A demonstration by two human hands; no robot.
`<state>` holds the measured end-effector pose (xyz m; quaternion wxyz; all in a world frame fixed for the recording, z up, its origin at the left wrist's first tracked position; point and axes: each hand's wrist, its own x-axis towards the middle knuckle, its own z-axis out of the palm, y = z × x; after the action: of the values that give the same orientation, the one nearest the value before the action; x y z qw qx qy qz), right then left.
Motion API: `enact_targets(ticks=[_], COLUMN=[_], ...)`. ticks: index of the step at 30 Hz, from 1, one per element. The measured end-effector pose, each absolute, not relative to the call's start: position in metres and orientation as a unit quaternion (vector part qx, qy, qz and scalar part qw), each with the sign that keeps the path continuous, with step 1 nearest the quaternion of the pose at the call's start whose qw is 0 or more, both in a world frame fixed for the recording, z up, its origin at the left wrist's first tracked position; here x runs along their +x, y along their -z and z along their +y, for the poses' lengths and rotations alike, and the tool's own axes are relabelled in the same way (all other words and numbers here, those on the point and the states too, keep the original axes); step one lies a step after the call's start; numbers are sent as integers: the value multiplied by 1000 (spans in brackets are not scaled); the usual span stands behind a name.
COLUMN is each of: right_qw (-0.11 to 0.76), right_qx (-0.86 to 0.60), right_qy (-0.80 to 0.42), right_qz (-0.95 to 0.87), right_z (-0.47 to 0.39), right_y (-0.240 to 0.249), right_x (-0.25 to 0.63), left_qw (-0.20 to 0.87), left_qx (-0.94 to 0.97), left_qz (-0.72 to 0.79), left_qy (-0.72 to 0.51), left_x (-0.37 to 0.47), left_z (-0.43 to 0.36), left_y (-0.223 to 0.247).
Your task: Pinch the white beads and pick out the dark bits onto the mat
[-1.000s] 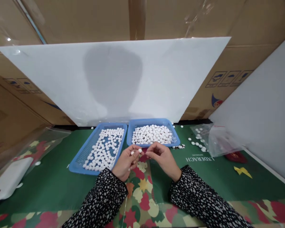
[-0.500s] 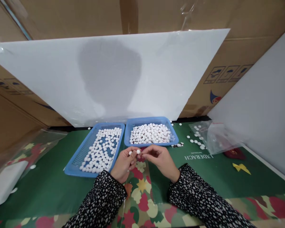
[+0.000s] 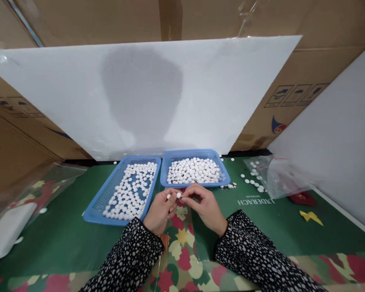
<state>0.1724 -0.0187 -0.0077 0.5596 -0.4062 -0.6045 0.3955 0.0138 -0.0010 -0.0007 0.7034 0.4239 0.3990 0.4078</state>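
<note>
Closed fingers of my left hand (image 3: 160, 209) hold small round white pieces, one of them a white piece (image 3: 179, 195) at the fingertips. Thumb and forefinger of my right hand (image 3: 206, 207) are pinched against that same piece from the right. Whether my right hand has another piece in it I cannot tell. Just behind my hands stands a blue mesh basket (image 3: 226, 177) heaped with white pieces (image 3: 193, 170). To the left lies a second blue basket (image 3: 101, 200), with more white pieces (image 3: 128, 198) spread over its bottom.
Loose white discs (image 3: 252, 182) lie right of the baskets near a clear plastic bag (image 3: 278, 178). A yellow scrap (image 3: 311, 216) and a dark red item (image 3: 302, 198) are at the right. A white cutting-board-like slab (image 3: 10, 231) sits left. A white panel (image 3: 207, 93) leans on cardboard behind.
The view has shifted very slightly. My hands stay together in front of the baskets, with small finger movements around the white piece.
</note>
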Motion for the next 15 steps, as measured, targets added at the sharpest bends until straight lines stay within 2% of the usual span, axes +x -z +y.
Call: enact_targets(ticks=[6,15], right_qw=[562,533], right_qx=[-430,-408], right_qy=[-338,-314], right_qz=[-620,-672], right_z=[-21,-22], right_y=[5,4], right_x=[172,177], left_qw=[683,665], left_qx=[438,481], left_qz=[411,407], left_qy=[-416,-401], left_x=[15,10], left_z=[-4,-4], left_y=[-1,2])
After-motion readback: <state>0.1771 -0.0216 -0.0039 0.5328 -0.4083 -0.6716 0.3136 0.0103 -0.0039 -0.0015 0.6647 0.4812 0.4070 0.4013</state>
